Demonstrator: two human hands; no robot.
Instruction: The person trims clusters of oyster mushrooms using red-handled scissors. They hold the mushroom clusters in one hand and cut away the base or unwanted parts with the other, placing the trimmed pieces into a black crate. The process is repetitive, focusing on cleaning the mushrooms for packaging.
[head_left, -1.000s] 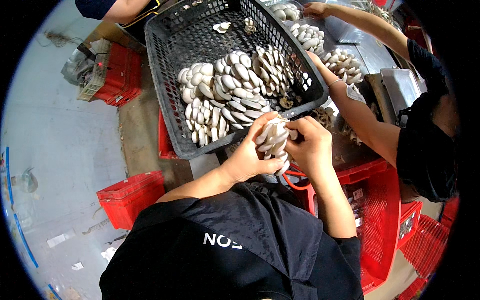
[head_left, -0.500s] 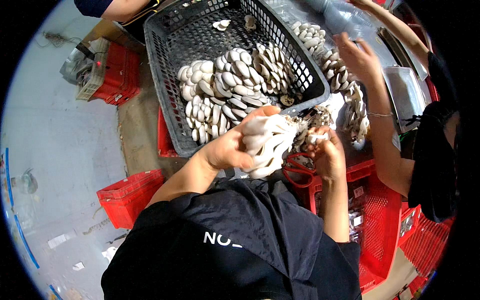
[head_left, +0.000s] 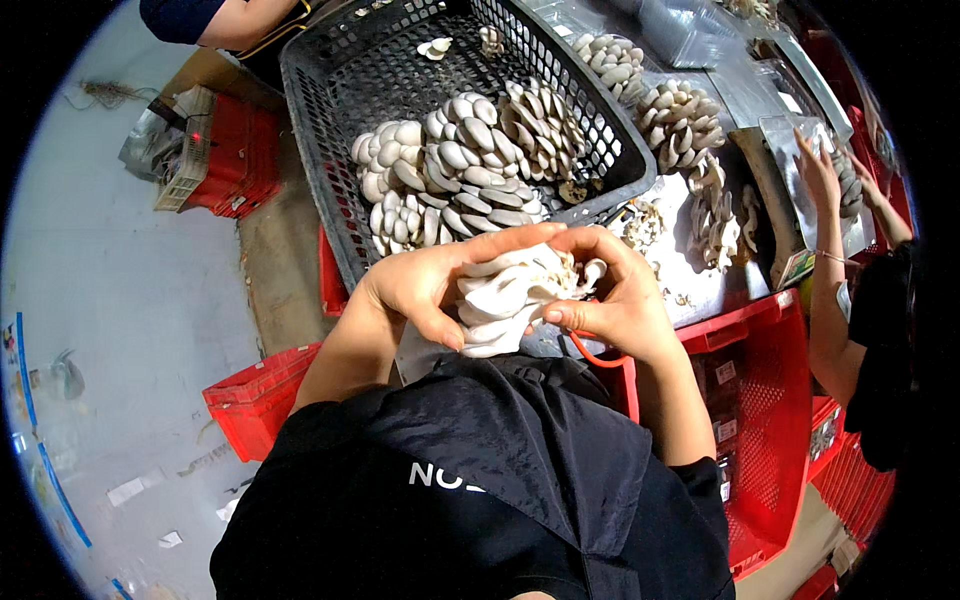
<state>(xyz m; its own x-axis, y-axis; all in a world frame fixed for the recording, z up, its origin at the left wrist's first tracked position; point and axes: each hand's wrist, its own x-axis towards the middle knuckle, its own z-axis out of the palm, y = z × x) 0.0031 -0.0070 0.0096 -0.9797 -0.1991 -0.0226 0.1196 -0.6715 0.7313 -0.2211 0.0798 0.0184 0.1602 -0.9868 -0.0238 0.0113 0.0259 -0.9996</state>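
Note:
A pale oyster mushroom cluster [head_left: 510, 300] is held close to my chest between both hands. My left hand [head_left: 425, 280] cups its left side with the thumb curled under. My right hand [head_left: 615, 290] grips its right side, fingers over the stem end. Just beyond sits a dark plastic crate [head_left: 330, 130] holding several more grey-white mushroom clusters [head_left: 455, 165].
More mushroom clusters [head_left: 680, 120] lie on the table [head_left: 745, 100] to the right of the crate. Another person's hand [head_left: 820, 170] reaches onto that table from the right. Red crates stand at my right [head_left: 770, 420], lower left [head_left: 255, 400] and far left [head_left: 225, 150]. The grey floor [head_left: 120, 300] spreads to the left.
Both hands have drawn the mushroom cluster from the crate's edge toward my chest and turned it. The other person's arm has pulled back from the crate to the right-hand table.

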